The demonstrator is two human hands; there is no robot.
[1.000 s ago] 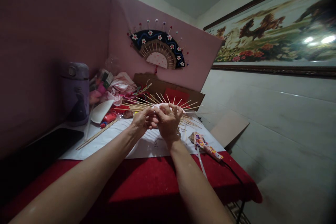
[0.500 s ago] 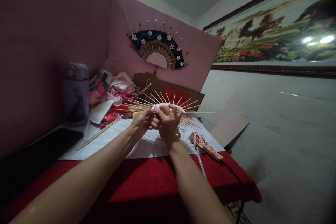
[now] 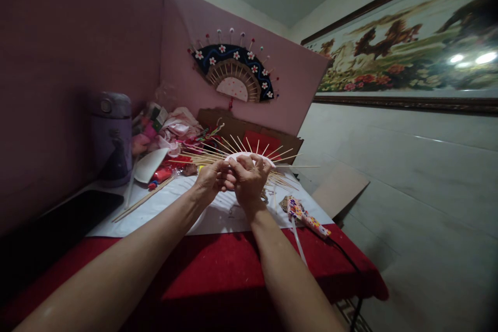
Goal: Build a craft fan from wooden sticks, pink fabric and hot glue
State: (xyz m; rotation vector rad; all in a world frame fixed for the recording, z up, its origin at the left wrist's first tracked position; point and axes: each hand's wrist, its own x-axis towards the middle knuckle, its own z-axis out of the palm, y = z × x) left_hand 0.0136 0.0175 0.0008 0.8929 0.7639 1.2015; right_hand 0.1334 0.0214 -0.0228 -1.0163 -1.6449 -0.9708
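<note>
Between my hands is a fan frame (image 3: 268,162): a pale half-round piece with several thin wooden sticks (image 3: 249,144) spreading out from its curved edge. My left hand (image 3: 215,176) pinches the piece near its left end, thumb on the near face. With thumb and fingers, my right hand (image 3: 251,174) grips the middle and right of it, covering much of the near side. Both hands touch or nearly touch at the centre. Loose sticks (image 3: 284,181) lie on the white sheet beneath, partly behind the right hand.
A flower-patterned glue gun (image 3: 307,218) with a cord lies at the right on the red cloth (image 3: 218,270). At left stand a purple bottle (image 3: 112,140), a dark phone (image 3: 85,212) and wooden sticks (image 3: 142,199). A decorated fan (image 3: 235,70) hangs on the pink board behind.
</note>
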